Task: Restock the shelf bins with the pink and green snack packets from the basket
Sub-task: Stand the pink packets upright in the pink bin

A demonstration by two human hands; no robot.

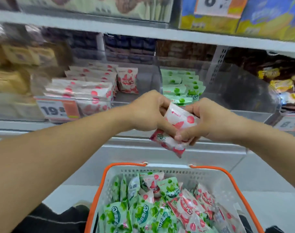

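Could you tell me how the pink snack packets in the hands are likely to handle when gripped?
The pink packets look soft and crinkly, bending where both hands pinch them. Probably light. The glossy film may be slippery, so the lower one could slide free.

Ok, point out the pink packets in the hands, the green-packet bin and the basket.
pink packets (182,117): head view, on the white face of the upper packet between both hands.
green-packet bin (227,81): head view, on its clear bare wall.
basket (227,172): head view, on its orange rim.

Both forearms are bare to the frame's edge, no sleeves, watch or rings showing on the left hand (148,111) or right hand (209,121). Below the hands, dark clothing (56,219) with thin pale stripes.
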